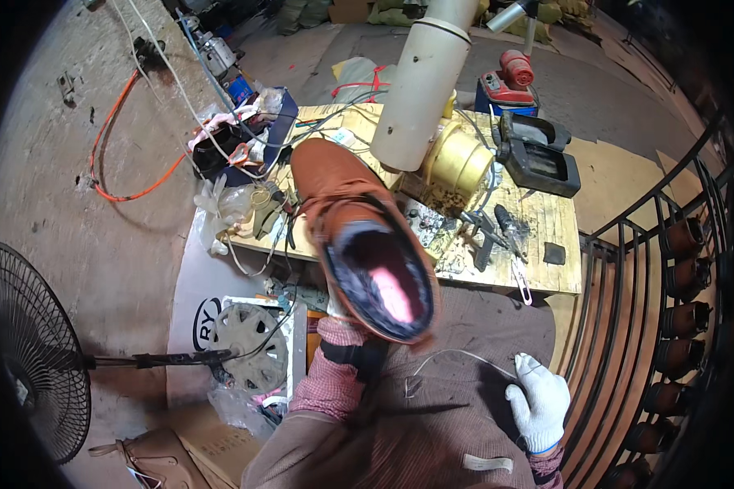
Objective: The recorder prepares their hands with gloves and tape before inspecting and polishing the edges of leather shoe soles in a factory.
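1. The brown boot [359, 236] is up in the air in front of me, over the near edge of the wooden surface [546, 220], toe pointing away and its opening turned toward my face, so I look straight down into the dark lining and a pinkish insole.
2. My left hand [338, 314] carries it from below. Most of that hand is hidden behind the heel, so I judge it closed around the boot rather than see each finger; the checked cuff and a dark wrist strap show under it.
3. My right hand [538, 399], in a white knit glove, rests low on the brown apron [440, 407] over my lap, fingers curled. A thin pale thread [465, 355] arcs from near the boot to that glove; whether I pinch it, I cannot tell.
4. How far along: the upper looks whole and shaped, and no laces show at the opening. I judge the work to be at the checking or finishing stage, with the inside being looked over and the thread not yet dealt with.
5. On the surface beyond lie pliers and small tools [489, 232], a yellow tub [458, 163], and a dark machine [538, 155], behind a cream pipe [424, 81].
6. At right, a black rack [685, 326] holds more boots; at left stands a fan [24, 350].
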Motion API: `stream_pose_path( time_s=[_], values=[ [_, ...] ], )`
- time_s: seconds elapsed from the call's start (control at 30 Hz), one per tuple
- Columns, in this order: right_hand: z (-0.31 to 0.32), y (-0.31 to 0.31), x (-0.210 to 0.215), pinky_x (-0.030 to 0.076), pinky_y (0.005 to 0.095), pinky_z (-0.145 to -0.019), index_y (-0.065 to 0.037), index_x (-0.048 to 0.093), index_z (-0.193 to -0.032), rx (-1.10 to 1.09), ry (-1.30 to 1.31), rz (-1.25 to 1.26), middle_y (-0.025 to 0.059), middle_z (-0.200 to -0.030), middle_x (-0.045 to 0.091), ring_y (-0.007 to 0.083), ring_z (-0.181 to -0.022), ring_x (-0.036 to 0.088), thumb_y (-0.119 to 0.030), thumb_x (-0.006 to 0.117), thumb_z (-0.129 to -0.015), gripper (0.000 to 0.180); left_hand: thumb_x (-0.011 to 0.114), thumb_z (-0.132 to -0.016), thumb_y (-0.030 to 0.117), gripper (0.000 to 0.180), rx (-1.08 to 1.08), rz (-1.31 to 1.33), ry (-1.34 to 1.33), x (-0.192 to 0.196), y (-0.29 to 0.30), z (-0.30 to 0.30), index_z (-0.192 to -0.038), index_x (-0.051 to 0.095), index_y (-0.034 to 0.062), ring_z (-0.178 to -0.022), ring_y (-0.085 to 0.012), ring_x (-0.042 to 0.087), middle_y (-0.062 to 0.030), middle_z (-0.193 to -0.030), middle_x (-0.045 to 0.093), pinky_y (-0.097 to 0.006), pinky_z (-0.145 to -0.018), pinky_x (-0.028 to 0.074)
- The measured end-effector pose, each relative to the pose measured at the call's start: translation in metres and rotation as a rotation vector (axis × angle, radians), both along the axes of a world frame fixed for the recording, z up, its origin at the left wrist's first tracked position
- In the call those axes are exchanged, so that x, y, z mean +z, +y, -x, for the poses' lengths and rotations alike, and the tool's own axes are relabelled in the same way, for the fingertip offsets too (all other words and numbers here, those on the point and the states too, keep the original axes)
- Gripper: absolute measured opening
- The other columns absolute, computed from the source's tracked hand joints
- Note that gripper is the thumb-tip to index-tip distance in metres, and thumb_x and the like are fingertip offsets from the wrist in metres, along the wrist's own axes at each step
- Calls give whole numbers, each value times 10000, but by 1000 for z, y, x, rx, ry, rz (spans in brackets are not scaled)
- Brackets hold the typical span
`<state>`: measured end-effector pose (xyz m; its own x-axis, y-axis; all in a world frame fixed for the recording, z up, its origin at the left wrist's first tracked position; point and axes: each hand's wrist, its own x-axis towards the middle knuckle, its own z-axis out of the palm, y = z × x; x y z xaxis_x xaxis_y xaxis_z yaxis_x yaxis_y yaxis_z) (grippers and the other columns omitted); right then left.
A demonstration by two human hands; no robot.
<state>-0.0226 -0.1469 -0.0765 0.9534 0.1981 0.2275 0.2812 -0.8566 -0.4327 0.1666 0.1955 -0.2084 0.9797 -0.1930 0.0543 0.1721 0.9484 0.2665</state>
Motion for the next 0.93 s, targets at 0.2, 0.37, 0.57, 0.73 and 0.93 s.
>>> stream_pose_path(
  time_s=[0.2,0.37,0.57,0.73,0.93],
  values=[
    [-13,6,-2,550,430,-871,-27,758,-1334,104,41,21,166,-1283,780,329,-1138,754,-240,826,-913,476,463,-1027,841,1003,49,-302,100,79,-30,39,-1715,370,117,-1506,-333,517,-111,-1708,469,-472,-1296,403],
    [-9,6,-2,550,438,-868,-25,752,-1335,93,24,10,170,-1285,776,334,-1120,751,-227,831,-904,482,504,-1123,648,811,155,-426,317,82,-33,10,-1722,353,122,-1445,-309,584,-124,-1638,544,-467,-1266,450],
    [11,-9,-22,552,453,-861,-35,752,-1319,-22,34,24,168,-1262,772,350,-1048,742,-232,837,-895,475,605,-1122,521,899,422,-728,278,82,-24,-5,-1782,157,106,-1524,-283,487,-142,-1722,411,-425,-1252,437],
    [13,-24,-30,560,463,-854,-21,741,-1312,-38,56,56,184,-1242,768,368,-1055,741,-221,825,-894,470,673,-1093,486,1048,816,-949,278,120,-25,-39,-1789,-1,88,-1582,-289,359,-178,-1792,259,-410,-1299,312],
    [-6,-20,-28,562,466,-949,-30,727,-1350,-20,178,38,180,-1295,761,368,-1125,739,-254,822,-911,502,760,-1048,433,1115,916,-1026,264,133,-46,-53,-1798,-21,167,-1603,-322,334,-142,-1827,174,-469,-1305,323]
  ],
)
